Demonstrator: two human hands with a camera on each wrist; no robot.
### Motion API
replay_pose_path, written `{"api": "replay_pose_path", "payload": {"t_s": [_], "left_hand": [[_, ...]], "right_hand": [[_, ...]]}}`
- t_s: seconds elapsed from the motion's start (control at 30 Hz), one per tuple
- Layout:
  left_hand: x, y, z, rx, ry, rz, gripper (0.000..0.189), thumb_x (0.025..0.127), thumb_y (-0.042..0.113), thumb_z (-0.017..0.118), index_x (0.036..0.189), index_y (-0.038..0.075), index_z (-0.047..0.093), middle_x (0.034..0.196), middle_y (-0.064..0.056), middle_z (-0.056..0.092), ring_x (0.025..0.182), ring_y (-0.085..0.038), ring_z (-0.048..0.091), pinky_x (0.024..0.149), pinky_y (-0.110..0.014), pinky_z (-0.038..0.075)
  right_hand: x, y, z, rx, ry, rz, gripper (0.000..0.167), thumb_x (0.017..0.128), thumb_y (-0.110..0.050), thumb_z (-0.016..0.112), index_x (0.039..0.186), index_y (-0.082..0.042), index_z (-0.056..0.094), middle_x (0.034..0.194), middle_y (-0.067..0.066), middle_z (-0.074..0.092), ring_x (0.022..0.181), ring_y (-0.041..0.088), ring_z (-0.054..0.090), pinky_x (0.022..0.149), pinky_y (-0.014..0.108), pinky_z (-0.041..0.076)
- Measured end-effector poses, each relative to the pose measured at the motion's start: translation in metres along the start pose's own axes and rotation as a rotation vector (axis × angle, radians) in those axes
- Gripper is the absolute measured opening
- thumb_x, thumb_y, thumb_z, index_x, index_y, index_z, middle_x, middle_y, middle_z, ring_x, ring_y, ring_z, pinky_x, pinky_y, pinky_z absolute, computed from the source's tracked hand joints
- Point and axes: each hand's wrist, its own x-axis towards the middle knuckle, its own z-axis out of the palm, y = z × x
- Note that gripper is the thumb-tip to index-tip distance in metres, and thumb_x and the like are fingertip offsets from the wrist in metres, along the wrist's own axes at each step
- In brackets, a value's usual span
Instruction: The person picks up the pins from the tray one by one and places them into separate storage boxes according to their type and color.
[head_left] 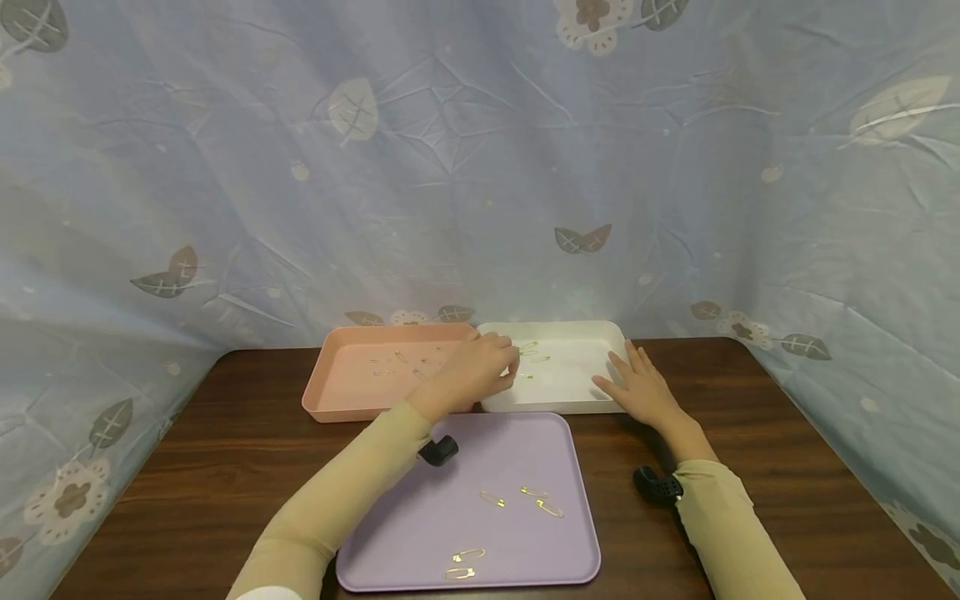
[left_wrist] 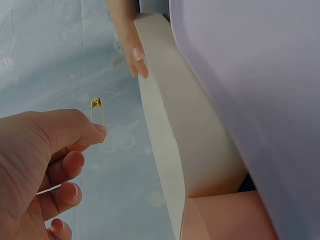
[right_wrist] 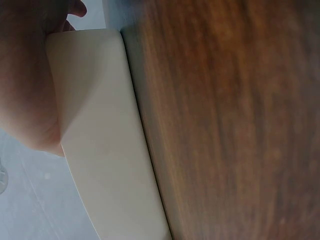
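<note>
Between thumb and finger my left hand (head_left: 480,367) pinches a gold safety pin (left_wrist: 96,104), its head pointing up in the left wrist view. This hand is over the place where the pink tray (head_left: 337,379) meets the white tray (head_left: 573,371). My right hand (head_left: 643,390) lies at the white tray's right edge with its fingers spread and straight. Gold safety pins (head_left: 541,359) lie at the left side of the white tray. Several small pins (head_left: 401,357) lie in the pink tray, partly hidden by my left hand.
In front, a lilac tray (head_left: 405,533) holds several more gold safety pins (head_left: 550,508). The trays stand on a dark wooden table (head_left: 217,467). A blue patterned cloth (head_left: 450,167) hangs behind and at both sides.
</note>
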Motion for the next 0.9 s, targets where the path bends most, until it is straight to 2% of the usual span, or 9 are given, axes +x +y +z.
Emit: {"api": "replay_pose_path", "payload": {"t_s": [0.3,0.5,0.73,0.9], "left_hand": [[0.016,-0.014,0.002,-0.039,-0.057,-0.071,0.007,0.091,0.022,0.063,0.095,0.019,0.068,0.096,0.003,0.067,0.09,-0.017,0.062,0.083,-0.038,0.044],[0.024,-0.023,0.003,-0.085,-0.099,-0.146,0.009,0.093,0.021,0.062,0.099,0.018,0.068,0.097,0.004,0.068,0.086,-0.014,0.06,0.082,-0.038,0.041],[0.032,-0.033,0.007,-0.066,-0.093,-0.199,0.011,0.092,0.022,0.063,0.098,0.018,0.071,0.097,0.004,0.07,0.085,-0.014,0.063,0.086,-0.043,0.046],[0.038,-0.039,0.01,-0.093,-0.115,-0.269,0.011,0.093,0.023,0.063,0.097,0.017,0.071,0.1,0.003,0.07,0.089,-0.017,0.064,0.088,-0.045,0.046]], "right_hand": [[-0.001,-0.001,-0.001,0.004,-0.006,0.005,0.08,0.097,-0.059,0.041,0.152,-0.002,0.027,0.161,0.028,0.001,0.146,0.052,0.004,0.112,0.071,0.011],[-0.001,-0.002,-0.001,0.002,-0.003,0.008,0.079,0.098,-0.057,0.041,0.152,-0.002,0.027,0.161,0.027,0.001,0.147,0.052,0.003,0.113,0.07,0.011],[-0.002,-0.003,-0.003,0.005,-0.009,0.009,0.08,0.097,-0.058,0.042,0.152,-0.002,0.026,0.161,0.028,0.002,0.146,0.053,0.004,0.113,0.07,0.01],[-0.002,-0.004,-0.003,0.004,-0.01,0.004,0.08,0.097,-0.058,0.042,0.152,-0.002,0.026,0.161,0.029,0.001,0.146,0.053,0.004,0.113,0.07,0.01]]}}
